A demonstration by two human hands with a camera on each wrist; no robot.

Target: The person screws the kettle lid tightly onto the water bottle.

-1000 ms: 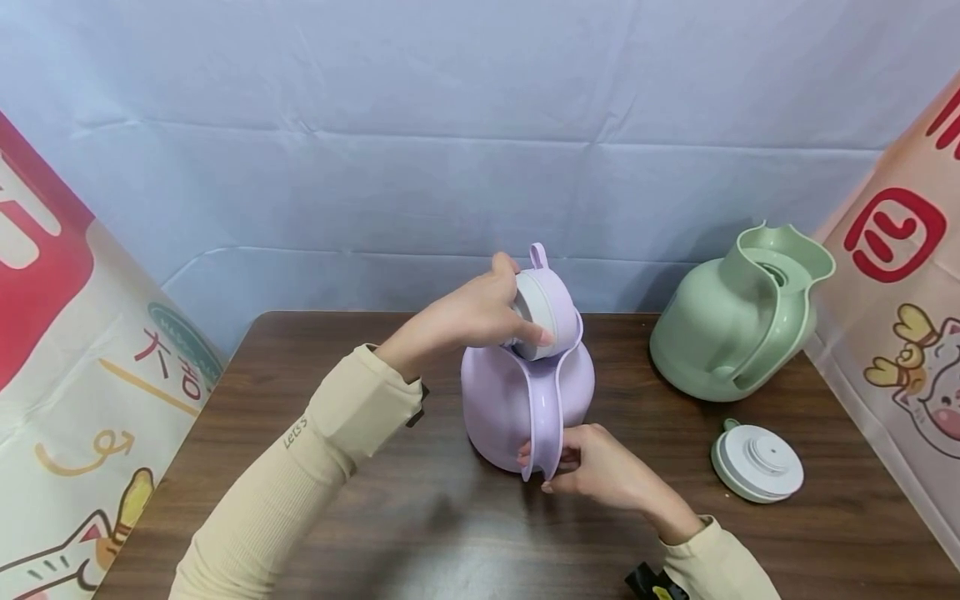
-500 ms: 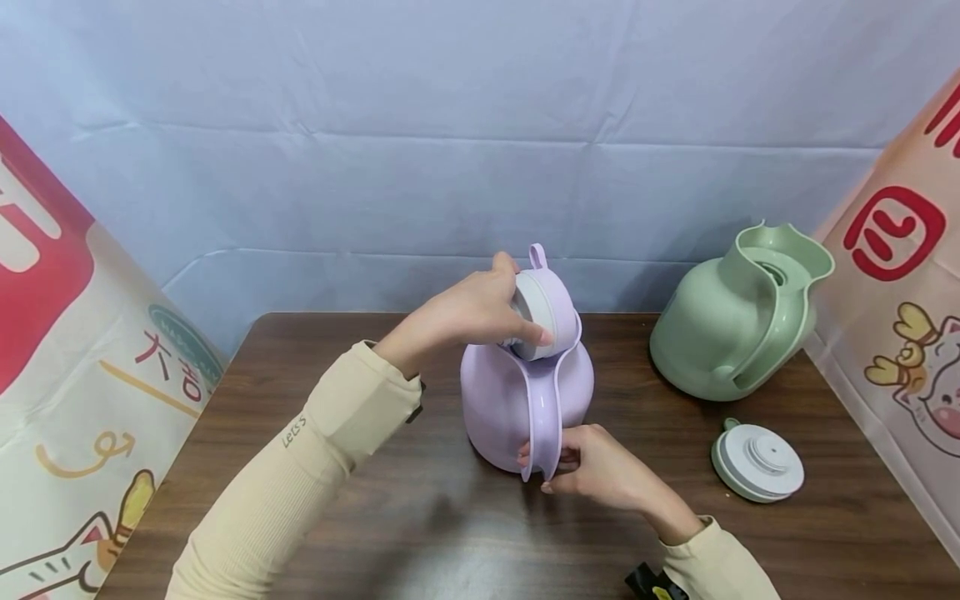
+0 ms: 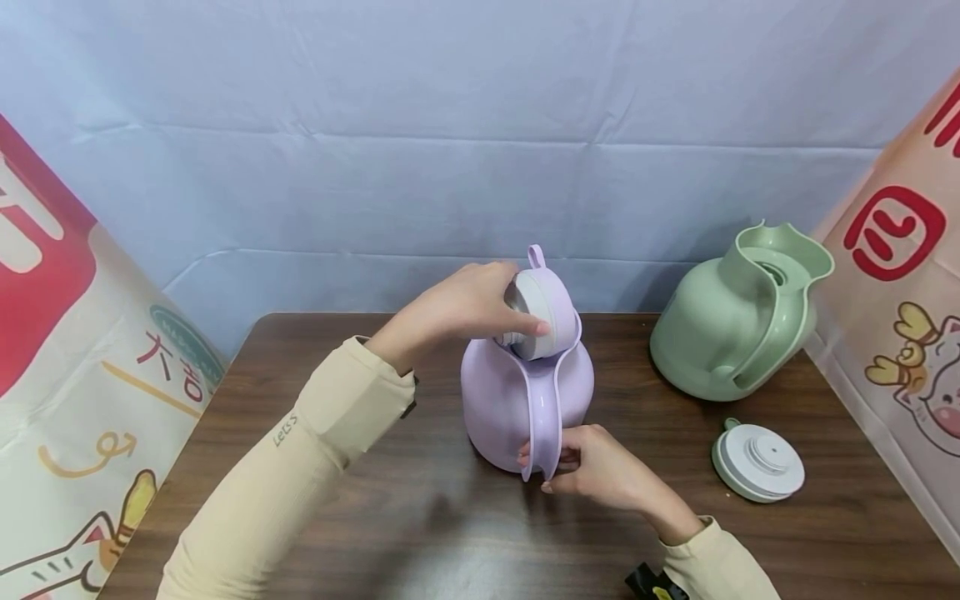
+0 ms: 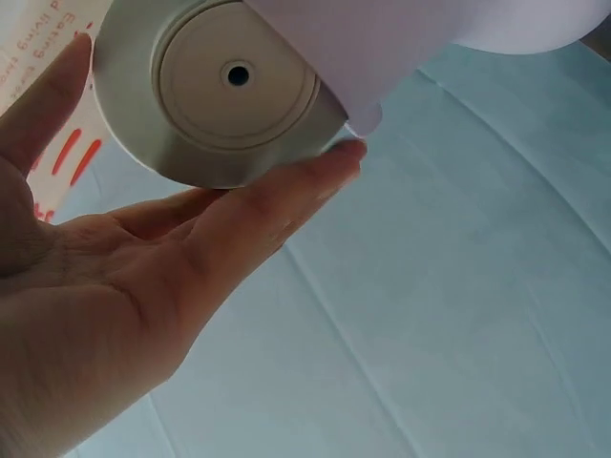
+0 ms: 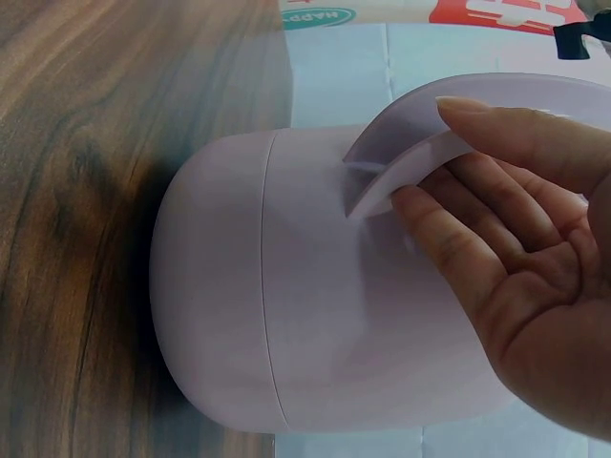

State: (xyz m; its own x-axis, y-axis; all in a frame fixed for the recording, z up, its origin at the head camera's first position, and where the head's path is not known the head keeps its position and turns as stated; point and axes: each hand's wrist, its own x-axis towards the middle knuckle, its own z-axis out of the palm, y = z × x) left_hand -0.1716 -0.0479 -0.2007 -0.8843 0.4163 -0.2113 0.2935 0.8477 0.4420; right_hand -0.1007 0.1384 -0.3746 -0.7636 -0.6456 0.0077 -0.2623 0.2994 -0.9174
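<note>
A lilac vacuum jug point(image 3: 491, 400) stands upright on the table. My left hand point(image 3: 465, 304) holds its lilac lid point(image 3: 557, 304) tilted on edge at the jug's mouth, with the white underside turned left. In the left wrist view, the thumb and the fingers lie on opposite sides of the lid's round underside point(image 4: 205, 100), which has a small dark hole at its centre. Low on the jug's handle point(image 3: 545, 408), my right hand point(image 3: 600, 467) keeps its grip. The right wrist view shows its thumb and fingertips around the handle's lower end point(image 5: 406, 176).
A green jug point(image 3: 705, 325) with a spout stands at the back right of the brown table point(image 3: 337, 492). In front of it lies a green lid point(image 3: 761, 462), white underside up. A pale blue cloth point(image 3: 375, 167) hangs behind, with printed sheets point(image 3: 885, 333) at the sides.
My left hand has shifted slightly to the left, its fingers now lower behind the lid. The lid has turned only a little. The right hand and jug have stayed still.
</note>
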